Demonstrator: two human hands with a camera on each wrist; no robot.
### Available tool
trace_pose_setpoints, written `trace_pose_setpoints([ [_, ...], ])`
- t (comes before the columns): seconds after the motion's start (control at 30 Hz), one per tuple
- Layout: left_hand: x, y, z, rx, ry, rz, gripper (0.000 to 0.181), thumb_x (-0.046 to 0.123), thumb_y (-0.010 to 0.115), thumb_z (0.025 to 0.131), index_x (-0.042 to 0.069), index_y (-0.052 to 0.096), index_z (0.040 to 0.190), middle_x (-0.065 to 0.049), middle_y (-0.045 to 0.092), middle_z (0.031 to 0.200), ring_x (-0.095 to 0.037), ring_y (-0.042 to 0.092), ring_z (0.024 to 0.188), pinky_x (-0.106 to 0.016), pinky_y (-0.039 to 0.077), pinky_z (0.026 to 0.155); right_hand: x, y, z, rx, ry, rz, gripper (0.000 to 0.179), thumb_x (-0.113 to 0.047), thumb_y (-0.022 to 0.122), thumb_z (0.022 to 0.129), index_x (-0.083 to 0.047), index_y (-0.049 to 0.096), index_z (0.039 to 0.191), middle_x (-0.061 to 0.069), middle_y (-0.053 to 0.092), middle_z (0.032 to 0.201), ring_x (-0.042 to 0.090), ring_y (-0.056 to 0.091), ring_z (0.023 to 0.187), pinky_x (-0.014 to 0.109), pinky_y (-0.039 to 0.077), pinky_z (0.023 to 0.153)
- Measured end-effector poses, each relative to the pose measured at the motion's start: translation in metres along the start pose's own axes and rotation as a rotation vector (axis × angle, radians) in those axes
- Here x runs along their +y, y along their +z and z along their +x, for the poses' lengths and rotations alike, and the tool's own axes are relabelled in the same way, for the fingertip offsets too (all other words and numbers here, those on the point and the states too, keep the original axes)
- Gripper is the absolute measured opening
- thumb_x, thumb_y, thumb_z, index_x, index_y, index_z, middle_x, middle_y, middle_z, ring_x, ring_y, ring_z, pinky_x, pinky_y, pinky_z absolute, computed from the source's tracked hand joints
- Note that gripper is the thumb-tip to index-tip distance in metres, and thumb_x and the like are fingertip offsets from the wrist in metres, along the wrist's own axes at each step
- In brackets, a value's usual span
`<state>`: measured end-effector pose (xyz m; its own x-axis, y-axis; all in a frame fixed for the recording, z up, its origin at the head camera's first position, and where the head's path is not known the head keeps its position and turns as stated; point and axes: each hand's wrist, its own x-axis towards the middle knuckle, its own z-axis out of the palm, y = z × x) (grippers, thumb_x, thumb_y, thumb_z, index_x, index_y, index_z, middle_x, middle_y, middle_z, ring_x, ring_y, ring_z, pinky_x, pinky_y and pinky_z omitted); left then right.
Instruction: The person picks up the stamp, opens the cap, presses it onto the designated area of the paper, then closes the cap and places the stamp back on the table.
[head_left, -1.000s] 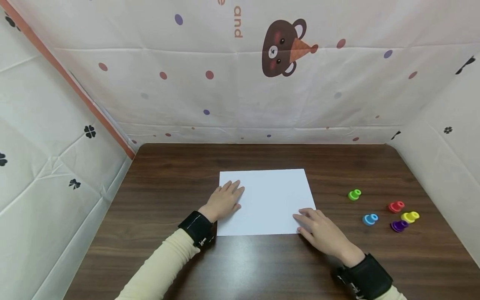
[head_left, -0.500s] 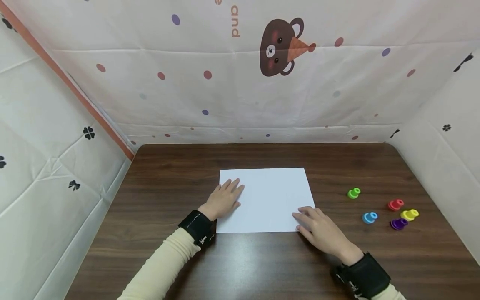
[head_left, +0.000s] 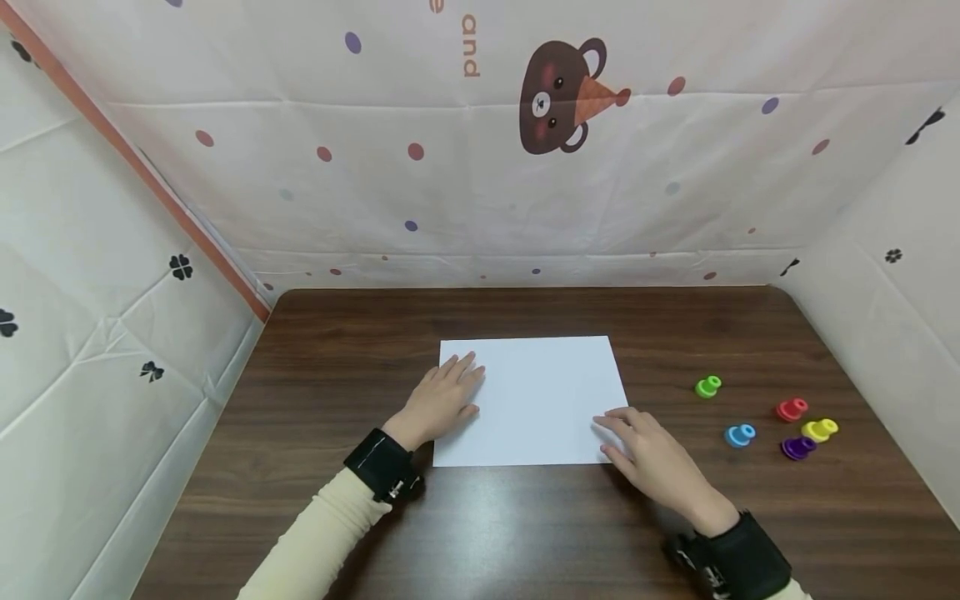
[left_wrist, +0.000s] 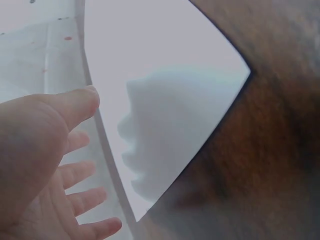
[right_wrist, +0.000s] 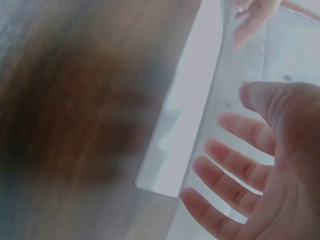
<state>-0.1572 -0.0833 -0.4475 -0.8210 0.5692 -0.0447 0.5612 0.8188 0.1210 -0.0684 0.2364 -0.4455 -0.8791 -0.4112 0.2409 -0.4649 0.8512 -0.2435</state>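
A plain white sheet of paper lies flat on the table. My left hand is over its left edge, fingers spread and straight. In the left wrist view, the paper carries this hand's shadow, and the hand appears raised off it. My right hand is over the lower right corner, fingers loosely extended. The right wrist view has the right hand holding nothing, with a gap between its fingers and the paper.
Right of the paper stand small plastic pegs with wide round bases: green, blue, red, yellow and purple. Printed white cloth hangs behind and beside the dark wooden table.
Both hands rested near the paper's edges before. Now the left hand has shifted slightly left, and the right hand slightly right and up. Paper and pegs stay in place.
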Motion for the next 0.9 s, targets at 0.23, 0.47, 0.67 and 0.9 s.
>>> trace_pose_setpoints([
  [0.23, 0.003, -0.007, -0.017, 0.075, 0.043, -0.020, 0.060, 0.034, 0.061, 0.088, 0.011, 0.039, 0.139, -0.013, 0.028, 0.149, -0.033, 0.032, 0.133, -0.050, 0.034, 0.105, 0.012, -0.023, -0.011, 0.153, 0.086, -0.038, 0.039, -0.010, 0.077, 0.071, -0.004, 0.064, 0.107, 0.014, 0.060, 0.101, 0.029, 0.059, 0.088, 0.045, 0.052, 0.068],
  [0.47, 0.005, -0.010, -0.031, 0.108, 0.036, -0.033, 0.062, 0.033, 0.063, 0.087, 0.011, 0.039, 0.139, -0.013, 0.029, 0.148, -0.032, 0.033, 0.133, -0.049, 0.035, 0.104, 0.034, -0.043, -0.026, 0.254, 0.146, -0.100, 0.040, -0.004, 0.077, 0.067, -0.001, 0.063, 0.104, 0.021, 0.059, 0.094, 0.030, 0.057, 0.072, 0.039, 0.046, 0.052],
  [0.67, 0.003, -0.007, -0.040, 0.138, 0.039, -0.056, 0.062, 0.033, 0.063, 0.086, 0.010, 0.039, 0.139, -0.014, 0.031, 0.147, -0.032, 0.035, 0.131, -0.048, 0.035, 0.105, 0.048, -0.053, -0.037, 0.318, 0.200, -0.155, 0.041, -0.001, 0.079, 0.062, 0.005, 0.063, 0.100, 0.026, 0.057, 0.087, 0.036, 0.055, 0.067, 0.045, 0.044, 0.050],
  [0.9, -0.002, -0.003, -0.050, 0.165, 0.019, -0.109, 0.062, 0.031, 0.064, 0.085, 0.010, 0.040, 0.138, -0.013, 0.032, 0.146, -0.032, 0.035, 0.131, -0.050, 0.035, 0.104, 0.062, -0.056, -0.047, 0.325, 0.280, -0.191, 0.039, 0.000, 0.077, 0.062, 0.010, 0.062, 0.096, 0.031, 0.055, 0.085, 0.042, 0.053, 0.070, 0.052, 0.043, 0.053],
])
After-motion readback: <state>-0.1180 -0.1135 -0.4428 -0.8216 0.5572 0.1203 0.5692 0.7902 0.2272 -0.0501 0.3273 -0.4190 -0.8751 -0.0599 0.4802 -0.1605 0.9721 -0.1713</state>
